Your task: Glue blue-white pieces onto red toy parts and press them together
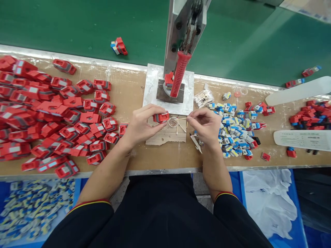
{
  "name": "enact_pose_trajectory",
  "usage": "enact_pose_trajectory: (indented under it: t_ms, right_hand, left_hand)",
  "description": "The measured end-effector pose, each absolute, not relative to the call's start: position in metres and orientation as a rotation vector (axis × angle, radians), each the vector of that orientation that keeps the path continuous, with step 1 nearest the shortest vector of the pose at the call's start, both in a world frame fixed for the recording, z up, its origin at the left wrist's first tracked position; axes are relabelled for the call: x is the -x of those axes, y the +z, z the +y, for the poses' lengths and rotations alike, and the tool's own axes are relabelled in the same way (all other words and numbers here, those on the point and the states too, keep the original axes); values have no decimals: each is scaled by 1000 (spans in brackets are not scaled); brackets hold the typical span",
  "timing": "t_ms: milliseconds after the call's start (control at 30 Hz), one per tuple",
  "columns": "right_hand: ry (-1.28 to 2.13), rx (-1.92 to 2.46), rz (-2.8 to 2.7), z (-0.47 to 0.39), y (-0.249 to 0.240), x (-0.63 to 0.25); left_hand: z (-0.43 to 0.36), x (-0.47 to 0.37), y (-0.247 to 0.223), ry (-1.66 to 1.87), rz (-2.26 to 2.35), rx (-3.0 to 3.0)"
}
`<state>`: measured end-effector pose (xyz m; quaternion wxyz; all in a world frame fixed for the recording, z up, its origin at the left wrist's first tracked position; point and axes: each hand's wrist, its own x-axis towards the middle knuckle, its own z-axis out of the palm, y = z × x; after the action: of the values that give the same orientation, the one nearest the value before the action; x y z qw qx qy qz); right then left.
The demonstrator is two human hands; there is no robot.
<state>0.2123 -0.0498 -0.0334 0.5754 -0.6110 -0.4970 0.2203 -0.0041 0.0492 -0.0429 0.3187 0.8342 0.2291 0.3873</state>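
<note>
The brown tabletop (139, 156) is bordered by a green surface (77, 27); a red part (160, 117) is pinched by the left hand (143, 123) over torn cardboard (166, 137), its long axis laid sideways, its front not distinguishable; a thin stick (182, 119) is pinched by the right hand (206, 124), pointed leftward.

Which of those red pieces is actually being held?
The red piece between the left hand's thumb and fingers, beside the small round dish. It alone is in a hand, unlike the heap of others.
</note>
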Motion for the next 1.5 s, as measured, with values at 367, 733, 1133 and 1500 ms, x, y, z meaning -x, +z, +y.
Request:
enact_pose_trajectory:
  t_ms: [367, 733, 1133, 1500]
  right_hand:
    - [505, 1232, -1190, -56, -30, -193]
    - [533, 1225, -1234, -55, -33, -194]
    - [527, 1255, -1211, -55, -32, -197]
    - [492, 1302, -1236, -55, -31, -203]
  left_hand:
    - [36, -7, -44, 1041, 453, -2179]
    - [37, -5, -44, 1043, 467, -2188]
    - [39, -4, -42, 1061, 467, -2204]
    - [40, -2, -44, 1039, 535, -2212]
